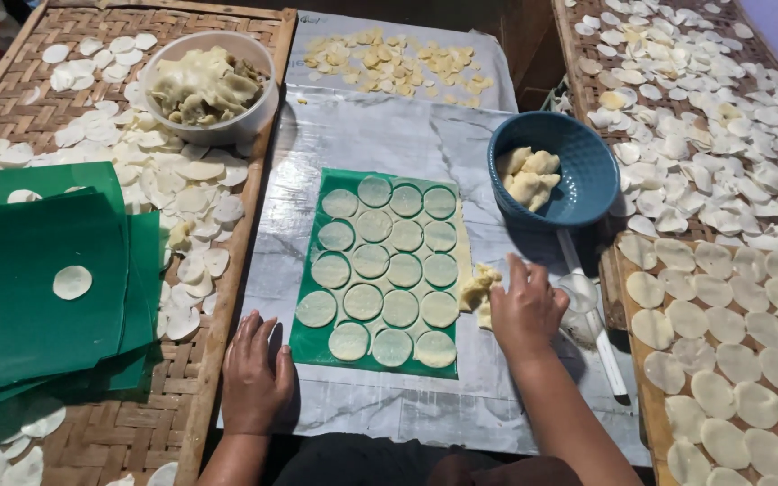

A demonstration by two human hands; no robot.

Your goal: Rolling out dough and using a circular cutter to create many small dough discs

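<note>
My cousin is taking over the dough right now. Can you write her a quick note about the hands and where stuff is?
Left hand: flat on the foil beside the green sheet, holding nothing.
Right hand: on a scrap lump at the sheet's right edge.
Sheet: covered with cut dough rounds, with the trimmed web between them.
Blue bowl: a few dough lumps. White bowl: piled scraps.
Done: rounds cut on this sheet; many rounds spread on the woven trays on both sides.
Left: the rounds are not yet lifted off the sheet; spare green sheets are stacked on the left.
</note>
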